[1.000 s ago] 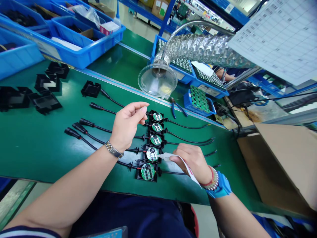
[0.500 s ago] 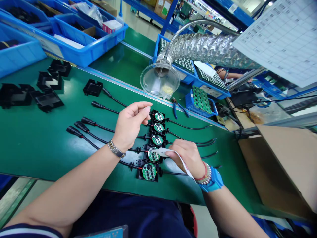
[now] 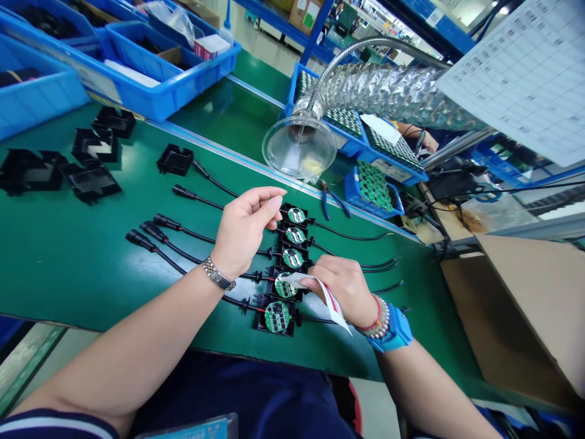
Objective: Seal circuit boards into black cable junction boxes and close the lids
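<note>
In my right hand [image 3: 345, 286] is a flattened white squeeze tube [image 3: 335, 306] with red print, its narrow tip pointing left. That tip lies over a round green circuit board [image 3: 287, 286], second from the front in a row of several. Each board sits in a black plastic housing [image 3: 260, 326], with black cables [image 3: 192, 231] running out left and right. My left hand [image 3: 244, 228] hovers left of the row's far end, thumb and forefinger pinched together; nothing shows between them. The nearest circuit board [image 3: 276, 317] lies just in front of the tube tip.
Loose black housings [image 3: 94, 180] lie at the left, below blue bins [image 3: 159, 100]. A clear fume hood [image 3: 299, 149] hangs behind the row. Blue-handled pliers [image 3: 325, 204] and a blue box of round boards [image 3: 372, 186] lie beyond. A cardboard box [image 3: 512, 323] stands right.
The tube's tail has swung left and turned, so its red print now shows. Both hands keep nearly the same place over the row; the whole view has shifted slightly.
</note>
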Motion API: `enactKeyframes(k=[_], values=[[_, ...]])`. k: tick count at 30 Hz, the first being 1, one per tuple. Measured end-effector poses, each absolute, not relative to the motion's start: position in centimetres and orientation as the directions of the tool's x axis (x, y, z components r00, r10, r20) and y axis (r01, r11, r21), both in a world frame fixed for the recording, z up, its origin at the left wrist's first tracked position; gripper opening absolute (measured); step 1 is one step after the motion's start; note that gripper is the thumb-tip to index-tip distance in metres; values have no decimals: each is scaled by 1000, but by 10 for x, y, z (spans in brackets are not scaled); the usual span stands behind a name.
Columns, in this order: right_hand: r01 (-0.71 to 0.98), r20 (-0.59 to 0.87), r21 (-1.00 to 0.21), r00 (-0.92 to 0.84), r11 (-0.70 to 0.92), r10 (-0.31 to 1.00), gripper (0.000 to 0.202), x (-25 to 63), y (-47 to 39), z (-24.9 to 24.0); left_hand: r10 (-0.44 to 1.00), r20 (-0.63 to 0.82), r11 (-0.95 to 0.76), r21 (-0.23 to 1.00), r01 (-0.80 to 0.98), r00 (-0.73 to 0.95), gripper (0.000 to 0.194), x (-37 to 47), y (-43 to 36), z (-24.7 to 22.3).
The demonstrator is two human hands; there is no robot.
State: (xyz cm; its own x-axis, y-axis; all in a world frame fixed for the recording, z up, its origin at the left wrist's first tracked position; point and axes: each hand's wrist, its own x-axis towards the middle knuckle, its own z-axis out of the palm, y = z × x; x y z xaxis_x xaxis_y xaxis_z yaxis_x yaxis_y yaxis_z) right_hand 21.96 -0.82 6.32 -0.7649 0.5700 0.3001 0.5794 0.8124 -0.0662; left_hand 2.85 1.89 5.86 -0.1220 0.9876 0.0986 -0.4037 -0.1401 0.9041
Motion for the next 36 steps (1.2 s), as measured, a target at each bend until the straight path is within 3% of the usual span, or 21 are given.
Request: enactKeyframes(k=[33, 36], values=[[521, 291, -38, -811, 853, 508, 49, 232, -34, 72, 983, 113, -160, 915, -371, -146, 13, 28, 22, 55], [543, 290, -85, -789, 836, 542, 46, 236, -40, 75, 982, 104, -155, 920, -361, -156, 12, 29, 22, 55]])
